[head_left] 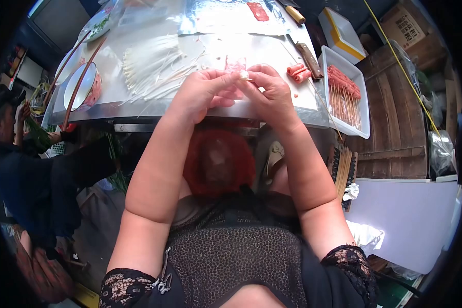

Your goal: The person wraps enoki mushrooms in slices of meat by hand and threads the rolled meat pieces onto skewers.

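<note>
My left hand (208, 92) and my right hand (270, 91) meet over the table's near edge, fingertips pinched together on a small whitish item (244, 75) too small to name. Just beyond them a thin slice of pink meat (235, 63) lies on the white board. Left of my hands, enoki mushrooms (151, 64) are spread in a fan. To the right sit red meat rolls (299, 73), beside a wooden-handled knife (310, 60).
A white tray (365, 105) of skewered meat stands at the right, near bundled wooden skewers (342, 172). Bowls (83, 88) with long chopsticks are at the left. Foil packaging (220, 18) lies at the back. Another person (31, 169) sits at the far left, holding greens.
</note>
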`<state>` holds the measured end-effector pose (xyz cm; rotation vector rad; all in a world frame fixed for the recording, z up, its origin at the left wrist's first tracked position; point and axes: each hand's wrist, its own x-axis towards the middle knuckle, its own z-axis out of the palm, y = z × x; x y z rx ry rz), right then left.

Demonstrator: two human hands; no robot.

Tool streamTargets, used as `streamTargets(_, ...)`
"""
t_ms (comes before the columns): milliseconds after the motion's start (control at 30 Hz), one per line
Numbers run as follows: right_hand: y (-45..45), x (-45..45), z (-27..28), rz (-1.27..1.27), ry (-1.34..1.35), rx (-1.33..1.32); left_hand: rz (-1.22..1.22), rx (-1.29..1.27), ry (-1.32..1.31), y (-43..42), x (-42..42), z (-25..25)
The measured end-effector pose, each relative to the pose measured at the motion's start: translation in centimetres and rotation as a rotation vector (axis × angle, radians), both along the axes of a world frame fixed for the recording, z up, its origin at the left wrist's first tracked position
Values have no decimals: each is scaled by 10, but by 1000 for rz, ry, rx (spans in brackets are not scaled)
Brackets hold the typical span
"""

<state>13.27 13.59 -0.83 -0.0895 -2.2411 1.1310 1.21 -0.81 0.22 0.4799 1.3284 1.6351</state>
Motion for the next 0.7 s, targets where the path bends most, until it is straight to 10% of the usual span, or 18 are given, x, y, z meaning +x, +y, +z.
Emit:
streamTargets(533, 3, -7, -2, -107, -89, 839, -45, -90, 469, -7, -9, -9)
streamTargets(700, 4, -12, 4, -96, -184, 956, 38, -133, 965, -2, -6, -10)
